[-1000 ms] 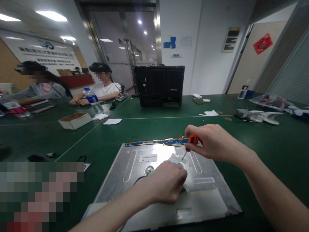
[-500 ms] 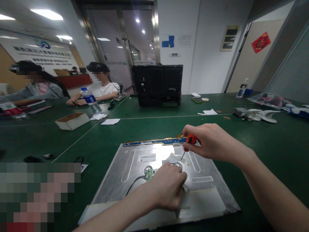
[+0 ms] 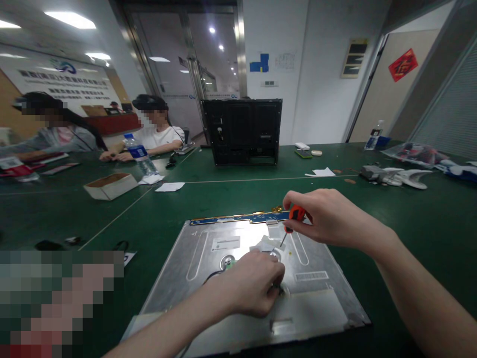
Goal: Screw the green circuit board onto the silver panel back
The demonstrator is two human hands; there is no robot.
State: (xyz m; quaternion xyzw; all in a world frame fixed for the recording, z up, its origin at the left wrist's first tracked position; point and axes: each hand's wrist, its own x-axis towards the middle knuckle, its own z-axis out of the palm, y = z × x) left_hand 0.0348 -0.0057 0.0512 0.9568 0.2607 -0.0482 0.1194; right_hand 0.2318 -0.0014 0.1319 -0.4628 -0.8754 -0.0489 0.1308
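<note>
The metal panel is lying flat on the green surface directly in front of the person, its grey back facing up and a blue circuit strip running along its far edge. The right hand is hovering over the far part of the panel, its grip closing round the orange handle of a small screwdriver, whose thin tip is pointing down toward a patch of white tape near the panel's middle. The left hand is resting knuckles-up on the panel just beside that tape, fingers curled under; whether its grip has anything in it cannot be told. A black cable is emerging from beneath this hand. Farther off, a black monitor casing is standing upright on the surface, with a water bottle and an open cardboard box to the left of it. Two other people are sitting at the far left, their arms resting on the surface.
</note>
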